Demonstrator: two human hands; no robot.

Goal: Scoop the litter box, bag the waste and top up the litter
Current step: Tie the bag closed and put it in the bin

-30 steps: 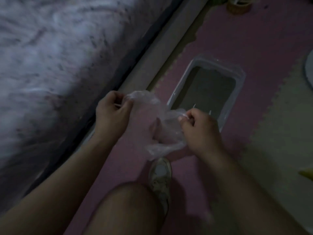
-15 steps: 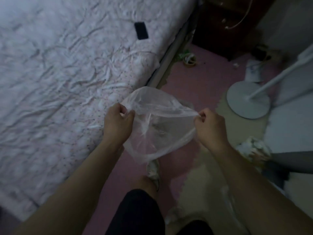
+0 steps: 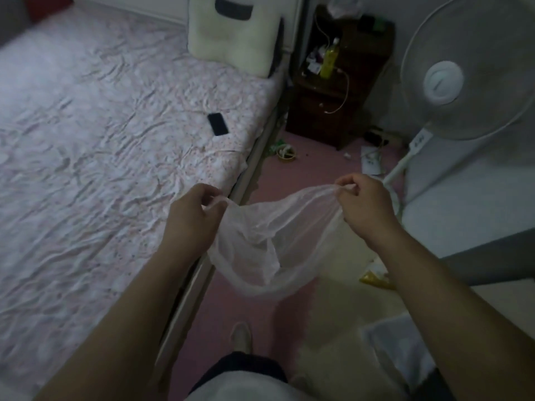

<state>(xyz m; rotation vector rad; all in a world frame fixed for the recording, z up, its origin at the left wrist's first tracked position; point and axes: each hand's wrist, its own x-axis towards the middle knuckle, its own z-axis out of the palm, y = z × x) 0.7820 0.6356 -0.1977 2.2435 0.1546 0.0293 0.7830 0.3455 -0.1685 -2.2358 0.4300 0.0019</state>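
Note:
A thin translucent plastic bag (image 3: 269, 244) hangs stretched between both hands above the pink floor mat. My left hand (image 3: 192, 218) pinches the bag's rim on the left, beside the bed edge. My right hand (image 3: 363, 205) pinches the opposite rim, slightly higher. The bag sags in a pouch below the hands and looks empty. The litter box is out of view.
A bed (image 3: 115, 146) with a wrinkled sheet, a phone (image 3: 217, 124) and a pillow (image 3: 236, 33) fills the left. A dark nightstand (image 3: 338, 85) stands ahead; a white pedestal fan (image 3: 463, 70) is at right. Small clutter lies on the pink mat (image 3: 304, 172). A pale container (image 3: 396, 348) sits at lower right.
The view has lifted from the litter box toward the bed and nightstand. Both hands have spread apart, pulling the crumpled bag open and wide.

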